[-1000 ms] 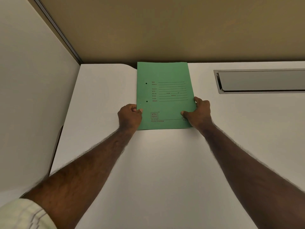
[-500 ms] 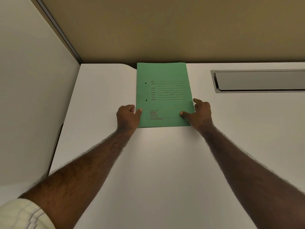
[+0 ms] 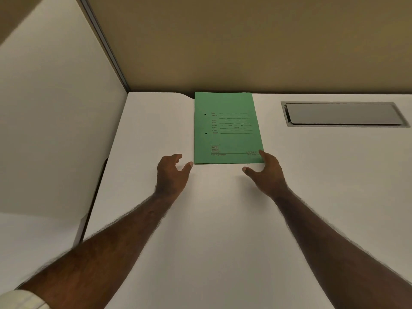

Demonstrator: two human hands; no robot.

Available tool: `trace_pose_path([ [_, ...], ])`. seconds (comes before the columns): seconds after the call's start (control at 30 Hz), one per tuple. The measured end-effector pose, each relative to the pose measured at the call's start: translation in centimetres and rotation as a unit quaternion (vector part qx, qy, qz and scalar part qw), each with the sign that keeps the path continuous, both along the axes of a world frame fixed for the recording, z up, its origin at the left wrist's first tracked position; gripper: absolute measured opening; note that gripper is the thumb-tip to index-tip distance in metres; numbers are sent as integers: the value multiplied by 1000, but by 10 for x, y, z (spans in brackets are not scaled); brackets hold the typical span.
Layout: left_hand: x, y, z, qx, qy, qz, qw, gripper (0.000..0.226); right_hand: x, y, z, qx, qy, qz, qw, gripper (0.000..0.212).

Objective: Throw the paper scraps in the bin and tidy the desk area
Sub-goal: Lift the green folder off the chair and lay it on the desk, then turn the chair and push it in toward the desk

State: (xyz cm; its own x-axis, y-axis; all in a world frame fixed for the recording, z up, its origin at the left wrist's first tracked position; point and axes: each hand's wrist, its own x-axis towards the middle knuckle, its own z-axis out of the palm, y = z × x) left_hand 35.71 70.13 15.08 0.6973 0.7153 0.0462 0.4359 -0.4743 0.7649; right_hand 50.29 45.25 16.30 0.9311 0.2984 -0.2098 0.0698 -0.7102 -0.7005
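A green paper file folder point(image 3: 226, 128) with printed lines and two punch holes lies flat on the white desk point(image 3: 200, 230), its far edge against the back partition. My left hand point(image 3: 171, 172) hovers just off the folder's near left corner, fingers apart and empty. My right hand point(image 3: 266, 172) is at the near right corner, fingers spread, its fingertips overlapping that corner. No paper scraps or bin are in view.
A grey metal cable flap point(image 3: 343, 114) is set into the desk at the back right. A white side panel point(image 3: 55, 130) walls the left, and a tan partition point(image 3: 245, 45) runs along the back. The desk's left edge has a dark gap point(image 3: 98, 186).
Both hands have let go of the folder and drawn back slightly towards me with fingers spread. The folder now lies flat, pushed to the back of the desk.
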Motion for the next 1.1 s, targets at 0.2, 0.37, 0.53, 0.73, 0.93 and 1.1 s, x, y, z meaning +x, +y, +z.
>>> trace_pose_path([
  [0.2, -80, -20, 20, -11, -11, -7, 1000, 44, -85, -21, 16, -25, 14, 21, 999, 88],
  [0.37, -153, -36, 31, 18, -22, -19, 999, 42, -166, -37, 32, -23, 8, 26, 999, 87],
  [0.53, -215, -57, 51, 15, -29, -32, 999, 44, -244, -54, 52, -11, 4, 27, 1000, 88],
  [0.73, -292, -90, 77, 17, -31, -60, 998, 48, -335, -84, 75, -7, -3, 15, 1000, 88],
  [0.93, -345, -123, 81, -8, -2, -66, 998, 48, -394, -116, 87, -32, -4, -3, 999, 88],
  [1.1, -370, -152, 80, -17, 9, -70, 997, 48, -427, -148, 95, -35, -10, -10, 999, 87],
])
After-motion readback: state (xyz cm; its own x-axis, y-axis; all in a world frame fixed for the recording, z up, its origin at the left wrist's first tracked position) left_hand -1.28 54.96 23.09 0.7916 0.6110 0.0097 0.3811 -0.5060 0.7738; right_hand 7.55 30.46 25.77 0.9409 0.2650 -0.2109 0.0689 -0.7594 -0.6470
